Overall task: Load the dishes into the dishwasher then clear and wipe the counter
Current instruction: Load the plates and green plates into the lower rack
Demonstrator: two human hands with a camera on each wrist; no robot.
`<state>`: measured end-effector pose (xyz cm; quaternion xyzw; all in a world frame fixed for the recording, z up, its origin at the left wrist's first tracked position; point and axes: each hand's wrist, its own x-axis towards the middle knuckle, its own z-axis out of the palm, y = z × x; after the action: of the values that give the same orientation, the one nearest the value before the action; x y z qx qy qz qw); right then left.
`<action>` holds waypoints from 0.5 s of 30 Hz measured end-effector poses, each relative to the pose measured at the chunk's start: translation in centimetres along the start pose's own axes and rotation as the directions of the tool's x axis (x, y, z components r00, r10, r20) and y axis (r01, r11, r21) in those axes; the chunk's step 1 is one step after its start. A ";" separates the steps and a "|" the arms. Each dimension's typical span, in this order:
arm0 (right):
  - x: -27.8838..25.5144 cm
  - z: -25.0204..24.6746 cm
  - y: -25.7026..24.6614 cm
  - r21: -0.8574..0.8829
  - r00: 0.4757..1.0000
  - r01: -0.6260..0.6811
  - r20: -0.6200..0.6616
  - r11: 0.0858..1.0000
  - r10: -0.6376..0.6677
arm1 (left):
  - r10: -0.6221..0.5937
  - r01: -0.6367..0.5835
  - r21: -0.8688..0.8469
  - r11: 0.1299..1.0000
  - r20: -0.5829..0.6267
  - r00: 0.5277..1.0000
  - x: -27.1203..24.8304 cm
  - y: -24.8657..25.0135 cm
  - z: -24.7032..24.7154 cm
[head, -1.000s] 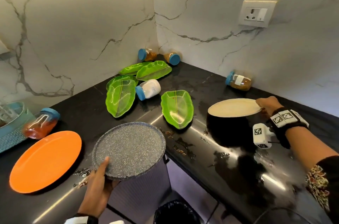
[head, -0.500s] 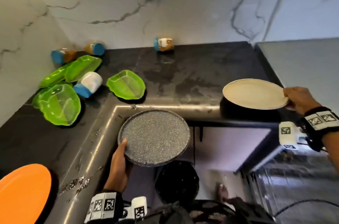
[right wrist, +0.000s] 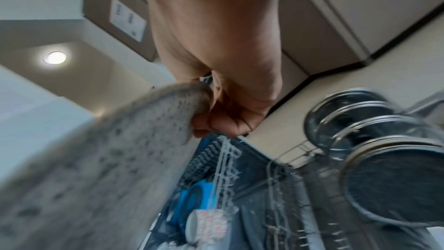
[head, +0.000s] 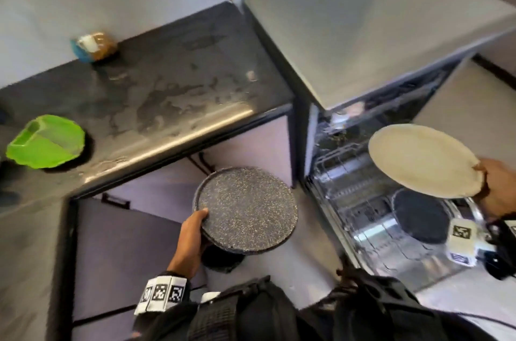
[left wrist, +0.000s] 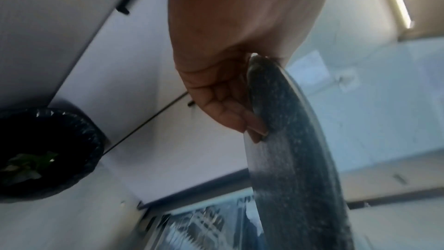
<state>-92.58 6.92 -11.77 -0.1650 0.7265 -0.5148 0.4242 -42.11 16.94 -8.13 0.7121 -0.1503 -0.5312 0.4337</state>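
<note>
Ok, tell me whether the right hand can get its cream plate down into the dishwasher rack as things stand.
Probably yes: the right hand holds the cream plate directly above the open dishwasher rack, nothing between; a dark dish already fills part of it.

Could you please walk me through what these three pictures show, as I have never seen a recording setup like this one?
No machine here: a person is working with bare hands and wears three cameras, one on the head and one on each wrist.

The head view looks down at a kitchen. The left hand grips a dark speckled plate by its rim. The right hand holds a cream plate over the open dishwasher, whose rack already carries a dark dish. On the black counter lie a green dish and a jar on its side.

The left wrist view looks along the hand: fingers curl under the dark plate's edge, with a bin below. The right wrist view shows the cream plate from underneath, pinched above the rack; it is rather blurred.
</note>
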 end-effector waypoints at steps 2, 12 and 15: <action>1.0 -3.0 1.5 -0.003 0.994 -0.086 -0.073 0.996 0.086 | -0.048 0.044 0.121 0.992 0.030 0.998 0.9 -0.8 4.0; 6.7 -12.4 17.7 -0.104 0.855 -0.413 -0.385 0.905 0.347 | -0.272 0.119 0.500 0.858 0.245 0.931 3.7 -8.3 21.6; 6.1 -12.2 19.9 -0.283 0.820 -0.451 -0.506 0.846 0.268 | -0.311 0.171 0.531 0.830 0.187 0.932 4.7 -11.7 24.5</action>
<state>-101.76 18.49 -30.84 0.0201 0.9095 -0.2919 0.2951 -64.87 9.27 -21.62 0.7363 -0.2492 -0.6142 0.1362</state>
